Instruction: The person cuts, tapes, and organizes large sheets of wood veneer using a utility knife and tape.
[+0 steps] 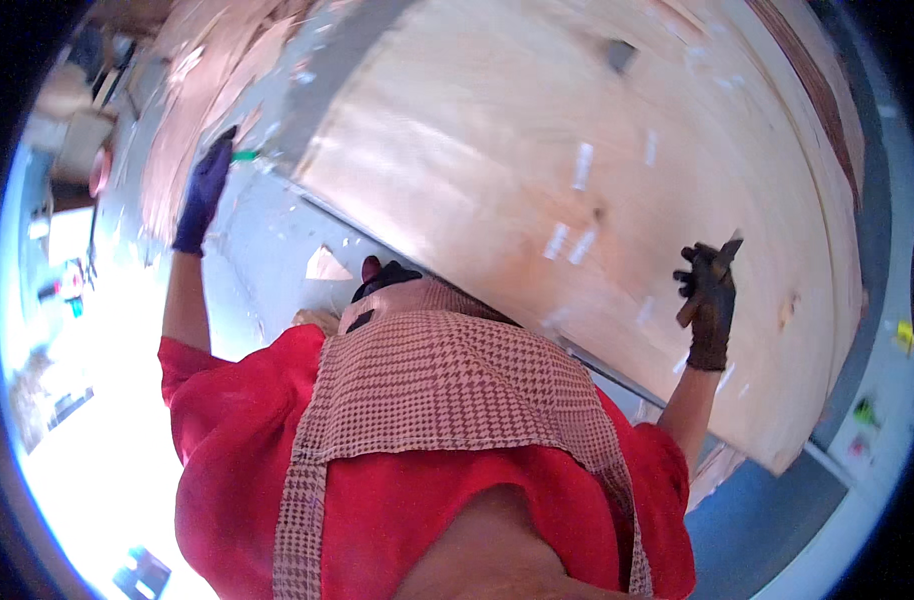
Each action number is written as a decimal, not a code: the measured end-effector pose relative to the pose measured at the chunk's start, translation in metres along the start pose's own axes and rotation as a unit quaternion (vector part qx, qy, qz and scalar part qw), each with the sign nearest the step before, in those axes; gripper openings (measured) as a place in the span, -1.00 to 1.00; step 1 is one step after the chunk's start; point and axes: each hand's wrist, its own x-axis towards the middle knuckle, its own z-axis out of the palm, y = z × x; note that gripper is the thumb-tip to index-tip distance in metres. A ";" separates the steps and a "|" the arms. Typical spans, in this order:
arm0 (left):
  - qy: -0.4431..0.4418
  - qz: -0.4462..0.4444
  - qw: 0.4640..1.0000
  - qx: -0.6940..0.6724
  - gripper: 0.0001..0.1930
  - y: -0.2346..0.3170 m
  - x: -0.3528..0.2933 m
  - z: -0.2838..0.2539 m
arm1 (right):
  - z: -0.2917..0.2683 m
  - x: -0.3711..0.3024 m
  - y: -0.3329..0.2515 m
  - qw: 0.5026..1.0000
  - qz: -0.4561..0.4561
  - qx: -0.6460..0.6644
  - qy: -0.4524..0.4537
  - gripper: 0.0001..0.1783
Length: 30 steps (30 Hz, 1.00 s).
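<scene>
My left hand [208, 190], in a purple glove, is raised at the left beside loose veneer. Its fingers look pressed together, and a small green strip [245, 156] juts out at them; what it belongs to is hidden. Over the right part of a large pale wood veneer sheet [457, 170] is my right hand [712, 305], in a dark glove. Its fingers curl round a slim pointed tool [728, 250], perhaps a knife; blur hides the exact kind. Short white strips [583, 166] lie on the sheet, near its knots.
Torn reddish veneer pieces [202, 90] lie at the far left. A straight dark edge [377, 238] runs along the sheet's near side, close to my apron. A small veneer scrap [327, 264] is on the grey floor. Bright light washes out the lower left.
</scene>
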 end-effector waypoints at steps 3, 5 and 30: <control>-0.005 -0.047 0.998 -0.039 -0.60 -0.043 -0.033 -0.005 | 0.049 -0.029 -0.009 0.988 -0.055 -0.129 -0.062 -0.59; 0.007 -0.105 0.990 -0.091 -0.59 -0.057 -0.054 -0.026 | 0.028 -0.014 0.034 0.923 -0.164 -0.345 -0.043 -0.62; -0.188 -0.042 0.973 0.127 -0.61 -0.316 0.178 -0.210 | 0.382 0.013 -0.071 0.930 -0.091 -0.349 0.068 -0.62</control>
